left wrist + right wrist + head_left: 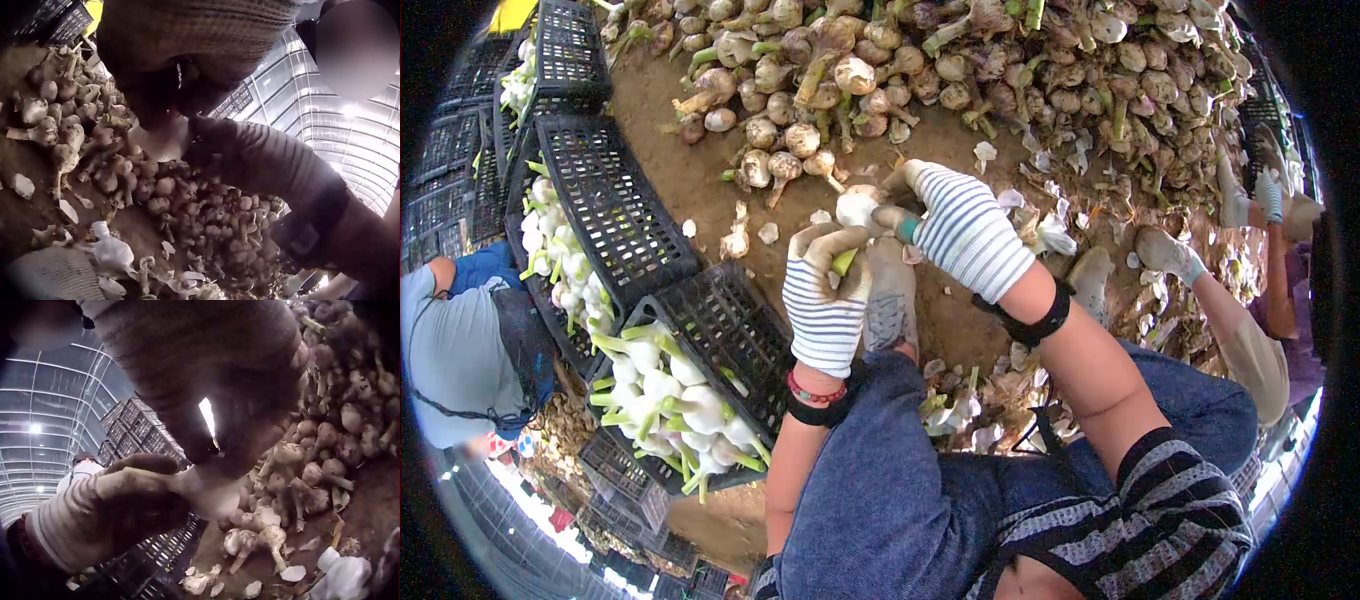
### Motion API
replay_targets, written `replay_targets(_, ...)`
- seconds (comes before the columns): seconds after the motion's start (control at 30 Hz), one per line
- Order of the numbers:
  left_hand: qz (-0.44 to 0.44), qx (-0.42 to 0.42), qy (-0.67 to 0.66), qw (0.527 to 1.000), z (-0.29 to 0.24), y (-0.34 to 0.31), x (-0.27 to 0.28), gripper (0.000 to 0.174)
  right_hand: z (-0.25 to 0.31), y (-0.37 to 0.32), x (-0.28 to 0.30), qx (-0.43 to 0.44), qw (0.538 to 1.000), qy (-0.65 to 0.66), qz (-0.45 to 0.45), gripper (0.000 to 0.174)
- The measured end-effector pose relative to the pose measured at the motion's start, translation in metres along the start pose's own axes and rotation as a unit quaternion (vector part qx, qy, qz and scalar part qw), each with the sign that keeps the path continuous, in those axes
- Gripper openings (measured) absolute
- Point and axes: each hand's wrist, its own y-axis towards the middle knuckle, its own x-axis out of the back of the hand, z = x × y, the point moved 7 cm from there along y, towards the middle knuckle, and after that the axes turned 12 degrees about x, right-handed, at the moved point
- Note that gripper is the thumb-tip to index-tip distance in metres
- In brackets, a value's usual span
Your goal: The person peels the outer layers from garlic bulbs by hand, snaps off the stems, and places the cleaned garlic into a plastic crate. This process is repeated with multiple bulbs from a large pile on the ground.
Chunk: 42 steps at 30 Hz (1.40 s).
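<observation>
I see a worker with both hands together around one whitish garlic bulb (860, 207), held up in front of the knees. The left hand (828, 300), in a striped glove, sits on the worker's side of the bulb. Its fingers curl around the green stem (843, 262) and hold on. The right hand (965, 225), in a striped glove too, is just right of the bulb, with its thumb and bent fingers pinching the bulb's side. I can't tell what the small teal bit (910, 231) by that thumb is.

A grey shoe (888, 300) is close to the bulb, on the worker's side. Dry peels (1052, 238) lie on the dirt to the right of the bulb. Left of it, by the worker's leg, a black crate (715, 310) is full of clean white garlic (665, 390). Past the bulb is a great big heap of dirty garlic (1050, 90).

Far left of the bulb, I see another person in a grey-blue shirt (460, 350). Farthest from the bulb are tall stacks of crates (140, 428) and a curved roof (44, 425) with bright lights.
</observation>
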Motion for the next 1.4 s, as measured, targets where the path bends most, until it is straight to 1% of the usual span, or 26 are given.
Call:
replay_targets(0.1,0.016,0.012,0.013,1.0,0.001,-0.004,-0.004,0.024,-0.002,-0.001,-0.002,-0.018,0.998,-0.004,0.066,0.026)
replay_targets(0.17,0.005,0.0,0.027,1.0,-0.003,-0.005,-0.004,0.025,0.002,-0.004,-0.003,-0.023,0.998,0.008,0.059,0.026)
replay_targets(0.23,0.012,-0.02,0.048,0.999,-0.01,-0.005,-0.003,0.025,0.012,-0.009,-0.002,-0.013,0.994,-0.082,0.066,0.024)
replay_targets(0.37,0.011,-0.036,0.021,0.999,-0.004,-0.005,0.0,0.023,0.004,-0.009,-0.001,0.022,0.991,-0.129,-0.004,0.022)
replay_targets(0.43,0.04,0.076,-0.11,0.99,0.02,-0.007,-0.001,0.02,-0.008,-0.015,0.005,0.042,0.991,-0.122,-0.048,0.02)
replay_targets(0.47,0.053,0.151,-0.179,0.971,0.028,-0.011,-0.001,0.018,-0.023,-0.017,0.01,0.003,0.989,-0.14,-0.05,0.02)
replay_targets(0.53,0.045,0.141,-0.199,0.969,0.028,-0.01,0.003,0.018,-0.059,-0.029,0.017,-0.053,0.979,-0.193,-0.033,0.017)
replay_targets(0.57,0.036,0.13,-0.216,0.967,0.026,-0.008,0.007,0.019,-0.07,-0.035,0.017,-0.079,0.984,-0.157,0.031,0.021)
replay_targets(0.63,0.04,0.155,-0.212,0.964,0.025,-0.012,0.009,0.017,-0.052,-0.045,0.019,-0.001,0.999,-0.037,-0.039,0.034)
replay_targets(0.7,0.041,0.14,-0.169,0.975,0.021,-0.009,0.008,0.016,-0.008,-0.035,0.02,0.048,0.998,0.037,-0.018,0.045)
replay_targets(0.73,0.028,0.117,-0.172,0.978,0.018,-0.008,0.011,0.016,0.014,-0.032,0.021,0.107,0.992,0.048,-0.049,0.038)
replay_targets(0.77,0.027,0.115,-0.171,0.978,0.014,-0.008,0.015,0.016,0.021,-0.029,0.014,0.116,0.989,0.085,-0.018,0.034)
replay_targets(0.83,0.019,0.192,-0.234,0.953,0.017,-0.011,0.024,0.015,0.022,-0.022,0.001,0.06,0.996,-0.03,0.063,0.027)
replay_targets(0.87,0.014,0.154,-0.214,0.964,0.015,-0.01,0.026,0.014,0.015,-0.022,-0.006,0.063,0.996,-0.028,0.064,0.027)
replay_targets(0.93,0.007,0.162,-0.223,0.961,0.022,-0.013,0.03,0.012,-0.011,-0.026,-0.007,0.091,0.995,-0.03,-0.032,0.013)
replay_targets(0.97,0.004,0.17,-0.235,0.957,0.027,-0.016,0.031,0.009,-0.02,-0.024,0.006,0.044,0.998,-0.046,-0.025,0.013)
replay_targets(1.0,-0.005,0.159,-0.231,0.96,0.033,-0.016,0.036,0.008,-0.046,-0.029,0.003,-0.014,0.996,-0.078,0.032,0.016)
replay_targets(1.03,-0.035,0.154,-0.221,0.962,0.029,-0.017,0.043,0.007,-0.072,-0.034,-0.003,-0.07,0.987,-0.111,0.087,0.018)
replay_targets(1.07,-0.062,0.144,-0.163,0.974,0.018,-0.015,0.055,0.009,-0.078,-0.037,-0.008,-0.07,0.987,-0.111,0.088,0.018)
replay_targets(1.13,-0.134,0.141,-0.081,0.978,-0.004,-0.017,0.087,0.012,-0.07,-0.042,-0.002,0.052,0.991,-0.124,-0.011,0.027)
replay_targets(1.17,-0.184,0.146,-0.057,0.97,-0.009,-0.024,0.108,0.012,-0.068,-0.039,0.001,0.049,0.991,-0.128,-0.012,0.027)
replay_targets(1.23,-0.292,0.078,0.108,0.947,-0.019,-0.038,0.168,0.012,-0.06,-0.02,-0.014,0.04,0.994,-0.046,0.092,0.035)
replay_targets(1.27,-0.316,0.103,0.111,0.937,-0.013,-0.048,0.197,0.009,-0.058,-0.005,-0.019,0.04,0.994,-0.047,0.09,0.035)
replay_targets(1.3,-0.365,0.174,-0.012,0.915,0.007,-0.059,0.214,0.007,-0.057,0.012,-0.032,0.06,0.99,-0.066,0.112,0.036)
replay_targets(1.33,-0.367,0.172,-0.012,0.914,0.019,-0.061,0.207,0.007,-0.059,0.023,-0.046,0.08,0.984,-0.084,0.133,0.038)
replay_targets(1.4,-0.148,0.199,0.131,0.96,0.053,-0.053,0.117,0.015,-0.082,0.029,-0.082,0.092,0.983,-0.1,0.127,0.037)
